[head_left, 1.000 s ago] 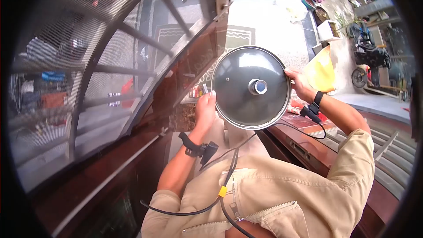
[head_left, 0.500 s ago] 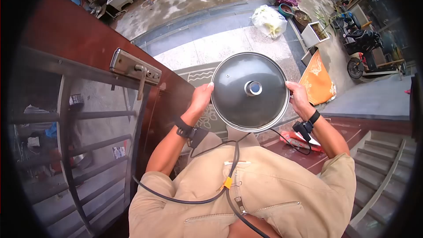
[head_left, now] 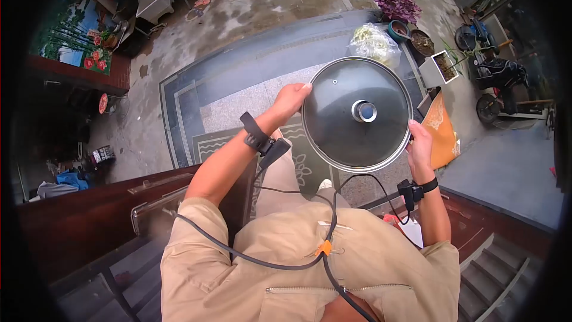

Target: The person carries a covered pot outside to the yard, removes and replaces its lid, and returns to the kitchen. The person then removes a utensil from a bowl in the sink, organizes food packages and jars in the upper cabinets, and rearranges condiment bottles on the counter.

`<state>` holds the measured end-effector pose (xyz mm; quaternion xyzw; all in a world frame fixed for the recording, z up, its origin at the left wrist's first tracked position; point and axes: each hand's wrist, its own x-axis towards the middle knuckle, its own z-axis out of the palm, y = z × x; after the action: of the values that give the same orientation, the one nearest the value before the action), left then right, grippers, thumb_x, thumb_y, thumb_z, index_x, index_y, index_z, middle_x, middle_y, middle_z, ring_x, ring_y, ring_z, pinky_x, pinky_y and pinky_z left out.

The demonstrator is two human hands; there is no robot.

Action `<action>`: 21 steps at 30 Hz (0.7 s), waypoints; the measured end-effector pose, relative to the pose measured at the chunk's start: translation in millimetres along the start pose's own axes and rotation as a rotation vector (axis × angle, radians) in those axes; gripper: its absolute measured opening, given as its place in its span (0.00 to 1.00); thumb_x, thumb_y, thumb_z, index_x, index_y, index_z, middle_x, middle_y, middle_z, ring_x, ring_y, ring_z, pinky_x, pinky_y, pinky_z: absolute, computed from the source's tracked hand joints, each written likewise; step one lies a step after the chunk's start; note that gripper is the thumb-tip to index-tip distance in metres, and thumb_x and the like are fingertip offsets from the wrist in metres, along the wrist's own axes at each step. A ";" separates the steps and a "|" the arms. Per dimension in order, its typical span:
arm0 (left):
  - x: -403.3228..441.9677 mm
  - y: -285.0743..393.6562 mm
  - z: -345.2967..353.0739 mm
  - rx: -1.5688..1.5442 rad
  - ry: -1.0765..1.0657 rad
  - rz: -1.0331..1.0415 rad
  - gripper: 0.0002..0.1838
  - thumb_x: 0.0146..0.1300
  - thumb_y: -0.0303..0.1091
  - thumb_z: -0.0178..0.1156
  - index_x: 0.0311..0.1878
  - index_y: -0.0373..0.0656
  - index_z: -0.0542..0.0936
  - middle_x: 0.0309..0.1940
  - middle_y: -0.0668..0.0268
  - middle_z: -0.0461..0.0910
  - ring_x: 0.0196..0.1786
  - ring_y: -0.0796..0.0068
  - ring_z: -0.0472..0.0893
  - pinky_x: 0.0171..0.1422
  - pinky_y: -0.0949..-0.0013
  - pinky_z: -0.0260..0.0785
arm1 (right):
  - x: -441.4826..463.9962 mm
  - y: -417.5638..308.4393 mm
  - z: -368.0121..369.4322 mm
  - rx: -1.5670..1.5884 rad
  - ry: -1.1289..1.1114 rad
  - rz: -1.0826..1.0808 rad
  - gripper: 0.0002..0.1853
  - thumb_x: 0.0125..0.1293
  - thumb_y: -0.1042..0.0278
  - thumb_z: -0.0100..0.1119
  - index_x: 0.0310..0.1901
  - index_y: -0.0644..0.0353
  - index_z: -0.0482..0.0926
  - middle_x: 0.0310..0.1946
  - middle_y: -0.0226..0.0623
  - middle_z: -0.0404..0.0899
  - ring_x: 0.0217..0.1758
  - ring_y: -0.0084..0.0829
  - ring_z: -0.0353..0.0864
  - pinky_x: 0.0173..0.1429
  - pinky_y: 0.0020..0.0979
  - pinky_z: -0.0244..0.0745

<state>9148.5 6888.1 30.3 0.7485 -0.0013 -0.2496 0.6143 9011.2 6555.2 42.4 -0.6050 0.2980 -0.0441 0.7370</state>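
Observation:
A round pan (head_left: 333,137) with a dark glass lid is held out in front of my body, seen from above. The lid has a steel rim, a small vent hole and a round metal knob (head_left: 364,111). My left hand (head_left: 291,99) grips the pan's left edge, thumb on top. On the opposite edge, lower down, my right hand (head_left: 420,145) is closed round the side. Most of the fingers and the pan's body are hidden beneath the lid.
Below lies a patterned doormat (head_left: 310,149) on a stone step. A dark red door (head_left: 113,200) is at left. Ahead right are a plastic bag (head_left: 375,45), a purple plant (head_left: 398,5), a white planter (head_left: 438,70), an orange cloth (head_left: 440,131) and a scooter (head_left: 500,74). Cables cross my shirt.
The pan has shifted right and slightly up in view, tilting with my left hand higher. The door has dropped to the lower left, and more of the yard and mat shows.

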 end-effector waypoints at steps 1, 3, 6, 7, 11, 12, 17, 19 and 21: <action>17.2 4.7 -16.4 0.039 -0.046 -0.008 0.22 0.72 0.46 0.47 0.35 0.35 0.78 0.27 0.67 0.77 0.30 0.78 0.73 0.36 0.67 0.67 | 10.8 -0.9 12.5 -0.008 0.038 0.007 0.13 0.70 0.67 0.52 0.50 0.65 0.79 0.41 0.31 0.82 0.41 0.22 0.80 0.43 0.27 0.78; 47.4 18.4 -60.1 0.022 -0.117 -0.005 0.22 0.72 0.46 0.47 0.38 0.34 0.79 0.29 0.66 0.78 0.31 0.78 0.74 0.38 0.67 0.69 | 30.9 -9.6 55.2 0.004 0.059 0.004 0.13 0.70 0.66 0.53 0.50 0.64 0.79 0.41 0.31 0.82 0.41 0.22 0.80 0.43 0.27 0.78; 75.0 56.9 -135.4 0.004 -0.178 -0.040 0.23 0.74 0.46 0.46 0.44 0.32 0.79 0.34 0.64 0.80 0.36 0.76 0.78 0.44 0.68 0.73 | 73.7 -32.0 132.8 0.004 0.062 0.019 0.13 0.70 0.66 0.55 0.50 0.64 0.79 0.41 0.31 0.82 0.42 0.22 0.80 0.44 0.28 0.78; 72.9 67.3 -155.0 -0.014 -0.192 -0.040 0.23 0.74 0.45 0.46 0.46 0.32 0.79 0.35 0.64 0.81 0.37 0.76 0.79 0.46 0.68 0.73 | 77.8 -34.2 151.1 0.015 0.059 0.034 0.13 0.69 0.65 0.56 0.50 0.64 0.79 0.41 0.31 0.82 0.42 0.22 0.80 0.44 0.28 0.78; 73.5 85.6 -245.7 -0.019 -0.153 -0.053 0.21 0.75 0.43 0.46 0.48 0.32 0.79 0.40 0.63 0.80 0.41 0.75 0.78 0.48 0.69 0.72 | 123.6 -38.5 242.3 0.011 -0.060 0.092 0.14 0.69 0.64 0.57 0.50 0.64 0.79 0.40 0.30 0.82 0.42 0.21 0.79 0.43 0.26 0.77; 70.6 78.7 -265.6 -0.021 -0.152 -0.061 0.21 0.75 0.43 0.46 0.48 0.32 0.79 0.40 0.63 0.80 0.41 0.75 0.78 0.48 0.69 0.72 | 132.6 -41.5 265.7 0.009 -0.061 0.100 0.14 0.69 0.64 0.57 0.50 0.64 0.79 0.40 0.30 0.82 0.42 0.21 0.79 0.43 0.26 0.77; 37.5 62.2 -333.7 -0.016 0.157 -0.105 0.21 0.75 0.43 0.48 0.49 0.33 0.80 0.45 0.62 0.75 0.46 0.76 0.75 0.49 0.72 0.69 | 172.8 -46.8 372.2 -0.028 -0.302 0.179 0.14 0.69 0.64 0.57 0.49 0.65 0.80 0.38 0.30 0.81 0.37 0.20 0.79 0.40 0.24 0.76; 27.2 52.9 -353.6 -0.035 0.229 -0.095 0.21 0.75 0.43 0.48 0.50 0.33 0.79 0.45 0.63 0.75 0.46 0.76 0.75 0.49 0.72 0.70 | 179.1 -59.5 411.9 -0.078 -0.392 0.191 0.14 0.69 0.64 0.57 0.48 0.66 0.80 0.37 0.30 0.81 0.36 0.20 0.79 0.40 0.24 0.76; 22.9 63.8 -366.8 -0.156 0.330 -0.154 0.21 0.75 0.43 0.48 0.54 0.33 0.78 0.47 0.64 0.75 0.47 0.76 0.76 0.50 0.71 0.70 | 195.0 -71.7 450.7 -0.096 -0.463 0.182 0.14 0.69 0.64 0.57 0.48 0.66 0.80 0.37 0.30 0.82 0.36 0.20 0.79 0.41 0.24 0.76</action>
<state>9325.6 7202.5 124.7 0.7272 0.1760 -0.1693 0.6416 9414.0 6843.3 73.8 -0.6039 0.1760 0.1762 0.7572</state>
